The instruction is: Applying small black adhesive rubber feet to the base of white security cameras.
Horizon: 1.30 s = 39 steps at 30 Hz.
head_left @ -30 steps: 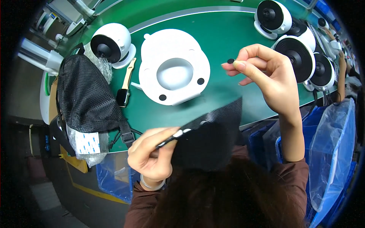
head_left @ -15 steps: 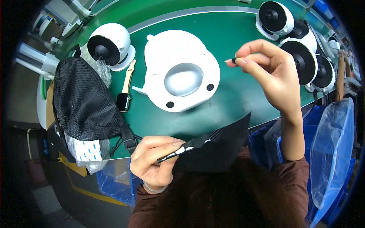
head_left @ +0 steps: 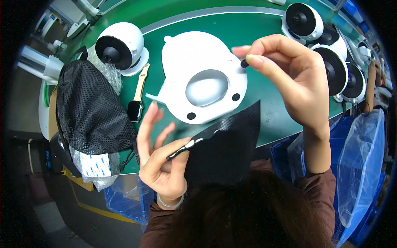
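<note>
A white plastic base (head_left: pixel 194 49) with an oval hollow lies on the green table, two black round pads (head_left: pixel 191 116) stuck along its near edge. Between thumb and forefinger, my right hand (head_left: pixel 295 82) pinches a small black round pad (head_left: pixel 244 63), over or just beside the base's right rim. My left hand (head_left: pixel 165 169) grips a black sheet (head_left: pixel 227 153) by its left end, thumb against finger, while its other fingers stretch up close to a thin tab (head_left: pixel 155 98) on the base. White round spots show along the sheet's upper edge.
A white round camera-like device (head_left: pixel 120 45) stands at the far left; several similar ones (head_left: pixel 304 20) stand at the right. Near the left edge are a watch (head_left: pixel 135 109) with a cream strap and a black mesh bag (head_left: pixel 93 109). Blue plastic-lined bins (head_left: pixel 359 165) flank the table's near right.
My right hand has moved left to the base with the small pad. Some left fingers have spread upward, and the sheet has shifted left and up. The base appears slightly farther right.
</note>
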Available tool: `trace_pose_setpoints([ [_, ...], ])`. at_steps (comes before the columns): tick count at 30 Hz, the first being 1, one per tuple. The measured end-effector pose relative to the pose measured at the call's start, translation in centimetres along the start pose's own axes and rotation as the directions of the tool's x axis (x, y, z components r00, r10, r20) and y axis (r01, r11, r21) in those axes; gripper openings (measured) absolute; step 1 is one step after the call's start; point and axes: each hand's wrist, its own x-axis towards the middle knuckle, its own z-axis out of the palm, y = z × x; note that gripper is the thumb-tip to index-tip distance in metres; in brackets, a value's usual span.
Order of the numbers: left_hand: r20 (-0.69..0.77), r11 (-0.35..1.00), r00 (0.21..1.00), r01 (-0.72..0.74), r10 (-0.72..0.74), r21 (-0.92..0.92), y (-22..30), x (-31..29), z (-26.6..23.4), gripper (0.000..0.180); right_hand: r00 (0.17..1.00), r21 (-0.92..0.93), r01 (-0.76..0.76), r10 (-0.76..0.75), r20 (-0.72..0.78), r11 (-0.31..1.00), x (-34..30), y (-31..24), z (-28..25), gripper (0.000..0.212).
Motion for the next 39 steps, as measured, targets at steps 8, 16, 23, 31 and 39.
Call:
trace_pose_setpoints([
  [8,0.09,0.988,0.99,0.119,-0.111,-0.094,0.2,0.2,0.5,0.02,0.998,-0.211,-0.004,-0.011,-0.068,0.977,-0.1,-1.0,0.8,0.012],
  [16,0.103,0.99,0.989,0.116,-0.108,-0.079,0.4,0.4,0.5,0.02,0.994,-0.25,0.013,-0.04,-0.102,0.968,-0.1,-1.1,1.2,0.011],
  [23,0.137,0.997,0.989,0.069,-0.062,-0.047,0.3,0.7,0.3,0.02,0.992,-0.308,0.026,-0.063,-0.112,0.951,-0.2,-1.1,1.6,0.009],
  [31,0.134,0.993,0.989,0.073,-0.06,-0.09,0.4,0.6,0.5,0.018,0.98,-0.431,0.087,-0.155,-0.125,0.898,-0.4,-0.9,1.9,0.009],
  [39,0.082,0.993,0.996,-0.04,0.031,0.108,1.0,0.2,-0.5,0.02,0.977,-0.338,0.101,-0.157,-0.144,0.936,0.0,-0.7,0.5,0.026],
])
